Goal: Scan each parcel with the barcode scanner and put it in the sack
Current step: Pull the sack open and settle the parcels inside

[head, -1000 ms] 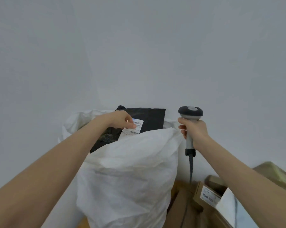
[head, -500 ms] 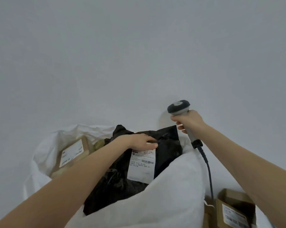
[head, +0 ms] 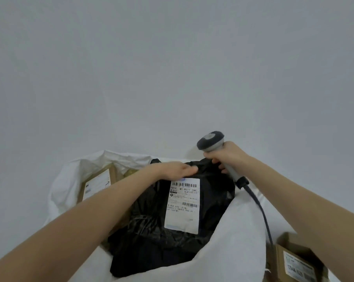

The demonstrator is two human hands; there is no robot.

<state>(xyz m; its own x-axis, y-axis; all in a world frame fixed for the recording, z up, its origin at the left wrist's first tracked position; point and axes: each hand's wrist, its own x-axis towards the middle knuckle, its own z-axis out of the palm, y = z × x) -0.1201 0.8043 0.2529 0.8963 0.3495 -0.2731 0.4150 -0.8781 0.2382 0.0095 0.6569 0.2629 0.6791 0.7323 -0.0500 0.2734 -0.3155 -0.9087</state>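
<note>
The left hand (head: 177,170) reaches forward over the sack mouth, forearm extended, fingers straight and together, lying flat on the upper edge of the black parcel (head: 151,245), just above its white shipping label (head: 183,206). The right hand (head: 228,157) is clamped around the handle of the barcode scanner (head: 210,140), which is tilted with its head up and to the left, just beside the parcel's top right corner; its cable (head: 261,210) runs down to the right. The parcel lies label-up inside the open white sack (head: 229,247). A labelled cardboard box (head: 97,181) lies in the sack to the left. A second labelled box (head: 298,263) stands outside, lower right.
</note>
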